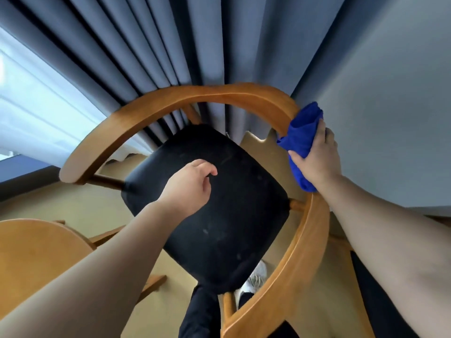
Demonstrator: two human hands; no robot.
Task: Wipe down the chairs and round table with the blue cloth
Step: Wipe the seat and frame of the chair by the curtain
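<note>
Right hand [317, 159]: fingers gripped bunched blue cloth [303, 132], pressed on chair [219, 95] rail's right bend. Left hand [188, 186]: fingers loosely curled, empty, over black seat [219, 215]. Risk: wadded cloth could miss rail's inner edge; unbraced chair could slide under push.

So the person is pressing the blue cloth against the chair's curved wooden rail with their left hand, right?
Not the left. In the head view the right hand grips the blue cloth against the chair's curved wooden rail. The left hand is over the black seat, holding nothing.
</note>
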